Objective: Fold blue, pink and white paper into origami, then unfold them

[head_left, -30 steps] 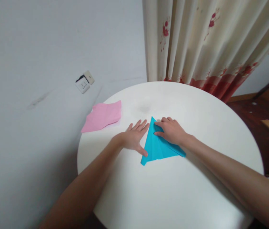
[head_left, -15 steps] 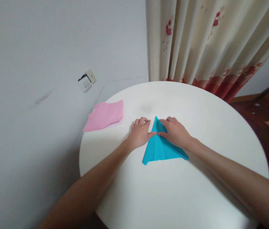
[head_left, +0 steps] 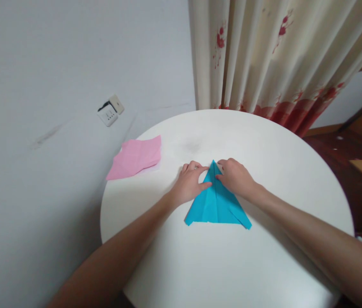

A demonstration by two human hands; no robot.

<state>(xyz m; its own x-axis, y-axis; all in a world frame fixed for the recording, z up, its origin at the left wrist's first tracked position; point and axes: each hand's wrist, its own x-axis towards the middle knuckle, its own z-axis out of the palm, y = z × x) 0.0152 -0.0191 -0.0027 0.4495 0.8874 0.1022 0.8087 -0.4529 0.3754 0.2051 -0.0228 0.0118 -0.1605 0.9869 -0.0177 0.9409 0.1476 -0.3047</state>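
Observation:
A blue paper point(head_left: 216, 205) folded into a pointed triangle lies flat on the round white table point(head_left: 264, 256), its tip pointing away from me. My left hand point(head_left: 192, 182) has its fingers curled and pinches the paper's left edge near the tip between thumb and fingers. My right hand point(head_left: 236, 177) rests on the right side of the tip, its fingers pressing the paper down. Both hands meet at the tip.
A crumpled pink paper point(head_left: 136, 157) lies at the table's left edge against the grey wall. A wall socket point(head_left: 110, 111) sits above it. A cream curtain with red flowers point(head_left: 273, 60) hangs behind the table. Dark wooden floor point(head_left: 354, 171) lies to the right.
My left hand went from lying flat and open beside the paper to gripping its left edge near the tip. The blue triangle has turned slightly, so that its base lies more level.

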